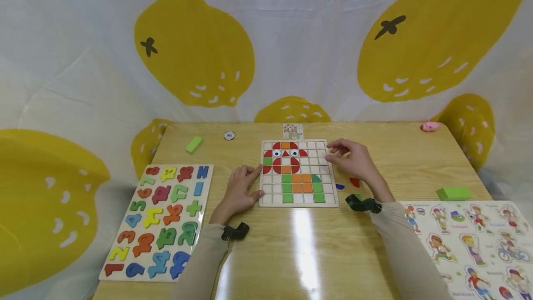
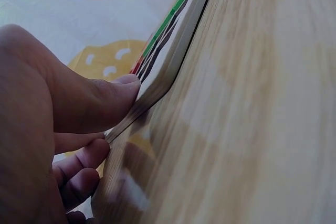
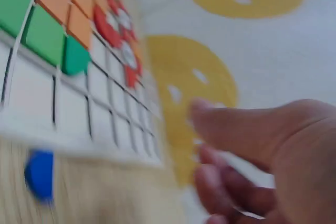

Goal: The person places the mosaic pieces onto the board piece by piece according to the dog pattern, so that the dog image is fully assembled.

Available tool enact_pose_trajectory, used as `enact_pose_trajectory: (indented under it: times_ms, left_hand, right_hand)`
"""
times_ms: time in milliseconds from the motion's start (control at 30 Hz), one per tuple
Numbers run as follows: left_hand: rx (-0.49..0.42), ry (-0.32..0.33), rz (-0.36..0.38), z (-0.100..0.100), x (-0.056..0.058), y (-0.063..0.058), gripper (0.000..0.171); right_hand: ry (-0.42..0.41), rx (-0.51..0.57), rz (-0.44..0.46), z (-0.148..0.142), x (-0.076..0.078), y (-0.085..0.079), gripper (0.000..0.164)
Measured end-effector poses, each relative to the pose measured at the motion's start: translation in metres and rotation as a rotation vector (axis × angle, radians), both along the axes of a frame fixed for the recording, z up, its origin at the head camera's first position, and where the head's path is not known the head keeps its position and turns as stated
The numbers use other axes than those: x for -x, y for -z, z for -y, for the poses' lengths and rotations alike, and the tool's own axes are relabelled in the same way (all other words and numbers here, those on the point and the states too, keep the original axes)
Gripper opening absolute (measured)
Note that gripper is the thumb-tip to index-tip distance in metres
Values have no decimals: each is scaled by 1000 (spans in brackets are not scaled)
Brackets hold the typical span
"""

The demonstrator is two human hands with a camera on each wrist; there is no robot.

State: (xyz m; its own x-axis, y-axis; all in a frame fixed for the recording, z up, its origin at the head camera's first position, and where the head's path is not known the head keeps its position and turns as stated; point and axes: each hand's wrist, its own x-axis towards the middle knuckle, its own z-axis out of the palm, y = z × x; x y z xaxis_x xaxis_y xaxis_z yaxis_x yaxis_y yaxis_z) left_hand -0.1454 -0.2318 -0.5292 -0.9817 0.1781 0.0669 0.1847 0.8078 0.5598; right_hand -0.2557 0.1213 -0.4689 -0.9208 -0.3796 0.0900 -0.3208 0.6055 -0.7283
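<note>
A square wooden grid board (image 1: 267, 198) lies mid-table, with red, orange and green pieces and two eye pieces forming a figure. My left hand (image 1: 240, 190) touches the board's left edge with thumb and index finger; in the left wrist view the thumb (image 2: 100, 103) rests against the edge near a corner. Over the board's upper right edge hovers my right hand (image 1: 351, 157), thumb and fingers loosely bent and apart, holding nothing visible. A blue half-round piece (image 3: 41, 176) and a red piece (image 1: 355, 182) lie just right of the board. My right wrist partly covers a green piece.
Behind the board lies a small picture card (image 1: 293, 131). A number puzzle (image 1: 156, 221) is at left, a sports-figure puzzle (image 1: 454, 240) at right. Green blocks (image 1: 194, 144), a round chip (image 1: 229, 135) and a pink pig toy (image 1: 430, 126) sit around the table.
</note>
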Motion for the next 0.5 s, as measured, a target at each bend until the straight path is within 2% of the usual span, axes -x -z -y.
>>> enact_pose_trajectory:
  times_ms: [100,233,367,500]
  left_hand:
    - [-1,-3,-18,1,-2,1,78]
    - [-9,-5,-30,2,-4,0,78]
    - [-8,3,-16,1,-4,0,78]
    - [-5,15,-15,-2,-2,1,78]
  right_hand:
    - [-33,-116,23,-35,-23,-10,37]
    - [-67,-236,26,-67,-51,-8,36]
    - [-83,-244,39,-78,-73,5,32]
    - [-95,-220,28,-79,-83,15,25]
